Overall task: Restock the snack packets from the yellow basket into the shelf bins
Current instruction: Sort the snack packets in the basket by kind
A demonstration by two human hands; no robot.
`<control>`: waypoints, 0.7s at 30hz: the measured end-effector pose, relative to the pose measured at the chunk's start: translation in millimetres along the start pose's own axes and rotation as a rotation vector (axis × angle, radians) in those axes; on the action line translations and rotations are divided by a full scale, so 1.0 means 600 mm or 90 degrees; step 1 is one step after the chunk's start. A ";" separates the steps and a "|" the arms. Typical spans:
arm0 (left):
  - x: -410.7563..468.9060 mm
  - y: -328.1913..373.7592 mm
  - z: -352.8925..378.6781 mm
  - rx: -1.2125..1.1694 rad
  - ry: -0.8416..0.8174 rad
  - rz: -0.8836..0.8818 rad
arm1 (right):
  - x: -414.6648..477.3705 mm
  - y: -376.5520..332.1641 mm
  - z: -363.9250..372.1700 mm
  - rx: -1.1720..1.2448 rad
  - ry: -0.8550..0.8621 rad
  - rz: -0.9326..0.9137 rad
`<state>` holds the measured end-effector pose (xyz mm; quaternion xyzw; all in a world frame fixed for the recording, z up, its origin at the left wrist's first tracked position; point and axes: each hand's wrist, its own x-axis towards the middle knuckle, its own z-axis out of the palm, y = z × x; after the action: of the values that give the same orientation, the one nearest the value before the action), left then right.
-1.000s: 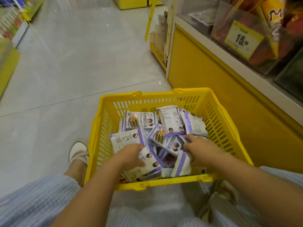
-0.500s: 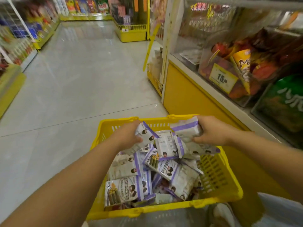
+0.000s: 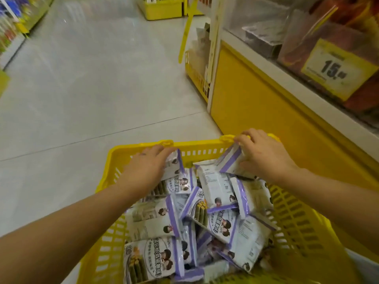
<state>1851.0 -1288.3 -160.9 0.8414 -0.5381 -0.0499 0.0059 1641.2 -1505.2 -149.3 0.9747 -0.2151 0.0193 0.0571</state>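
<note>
The yellow basket (image 3: 196, 145) sits on the floor below me, filled with several white-and-purple snack packets (image 3: 217, 186). My left hand (image 3: 146, 168) grips one snack packet (image 3: 174, 167) near the basket's far rim. My right hand (image 3: 264, 154) holds another snack packet (image 3: 230, 161) just above the far right corner of the basket. The clear shelf bins (image 3: 264, 35) stand on the shelf at the upper right.
A yellow shelf base (image 3: 266, 111) runs along the right side. A yellow price tag reading 15 (image 3: 336, 70) hangs on a bin of orange-red snacks. Grey tiled floor (image 3: 92, 78) stretches left, with other yellow shelving (image 3: 162, 7) at the far end.
Both hands went from digging in the basket to lifting a packet each. The view has since tilted back down, and the hands now sit by the basket's far rim.
</note>
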 end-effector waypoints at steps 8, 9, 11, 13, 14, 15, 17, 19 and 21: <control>-0.084 0.007 0.004 -0.068 0.067 0.176 | -0.071 -0.031 0.018 0.218 0.128 -0.070; -0.095 0.010 0.005 -0.096 0.026 0.194 | -0.078 -0.037 0.012 0.212 0.126 -0.136; -0.114 0.011 0.015 -0.133 -0.047 0.224 | -0.092 -0.055 0.005 0.193 0.065 -0.224; -0.131 0.014 0.026 -0.154 -0.091 0.238 | -0.108 -0.079 0.009 0.198 -0.052 -0.269; -0.137 0.016 0.032 -0.152 -0.102 0.245 | -0.117 -0.091 0.014 0.213 -0.120 -0.279; -0.142 0.017 0.039 -0.144 -0.108 0.253 | -0.126 -0.104 0.021 0.226 -0.177 -0.287; -0.146 0.016 0.053 -0.110 -0.110 0.266 | -0.138 -0.127 0.035 0.245 -0.233 -0.293; -0.143 0.013 0.065 -0.074 -0.116 0.257 | -0.136 -0.145 0.044 0.256 -0.246 -0.273; -0.132 0.008 0.072 -0.060 -0.128 0.233 | -0.120 -0.157 0.049 0.227 -0.251 -0.258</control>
<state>1809.6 -1216.5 -197.4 0.7192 -0.6768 -0.1568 0.0006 1616.1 -1393.7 -192.5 0.9773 -0.0173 -0.1443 -0.1542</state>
